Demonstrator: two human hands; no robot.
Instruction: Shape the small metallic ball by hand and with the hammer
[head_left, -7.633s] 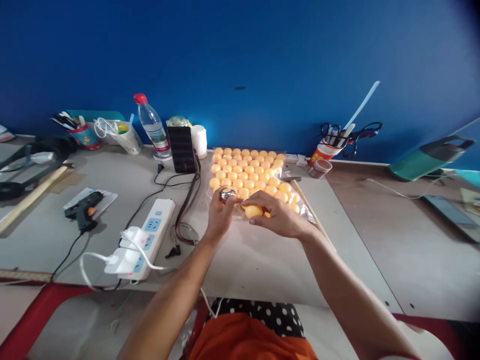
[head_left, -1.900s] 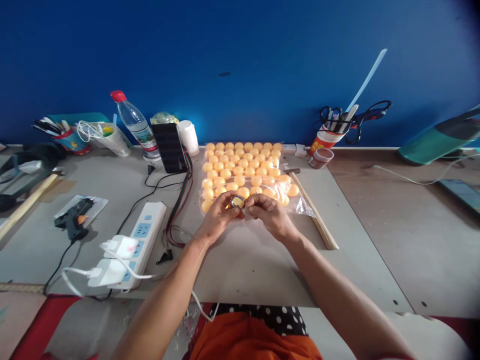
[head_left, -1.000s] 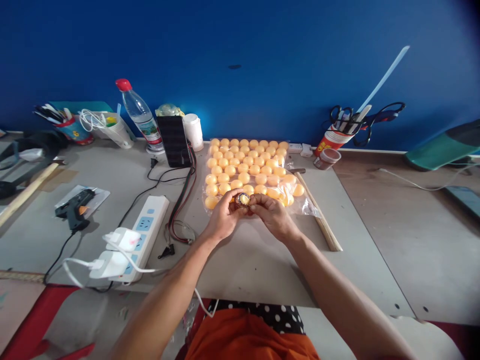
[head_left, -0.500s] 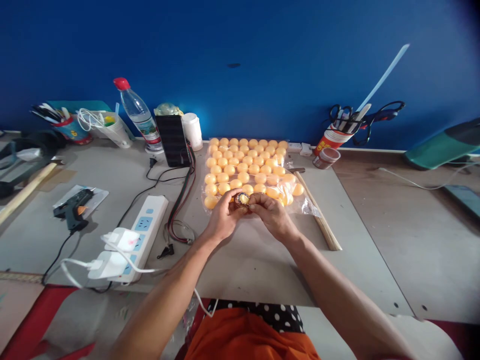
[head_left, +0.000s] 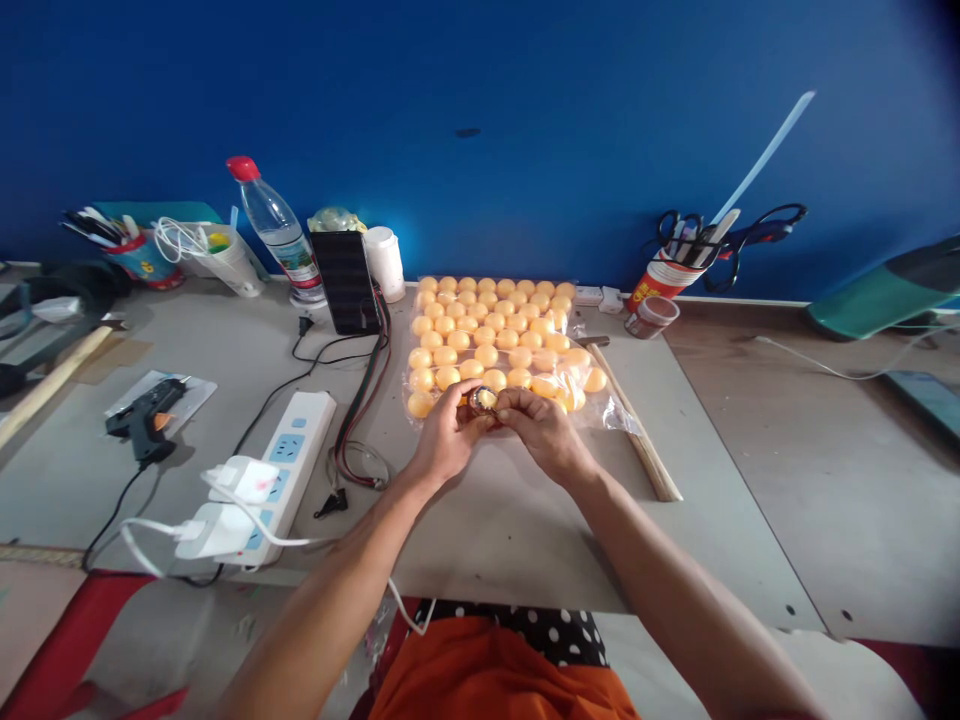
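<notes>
My left hand [head_left: 446,438] is closed, pinching a small round silver-rimmed thing [head_left: 484,400] with a pale yellow middle. My right hand [head_left: 546,430] is pinched against the right edge of that same thing, thumb and forefinger together. Just beyond my fingers lies a clear plastic bag of orange ping-pong balls [head_left: 486,356], spread flat in rows on the grey table [head_left: 517,540]. The hands hide part of the bag's near edge. A wooden-handled hammer [head_left: 637,425] rests slantwise along the bag's right side.
To the left lie a white power strip [head_left: 300,440] with chargers and a black glue gun [head_left: 150,420]. Behind them stand a water bottle [head_left: 277,230], a black phone [head_left: 345,282] and a white tub [head_left: 385,265]. At right are a red pen cup [head_left: 664,275] and a green flask [head_left: 870,300].
Several seconds ago my right hand held an orange ball beside the silver thing in my left. Now both hands pinch the silver-rimmed thing. Over the last second they have barely moved.
</notes>
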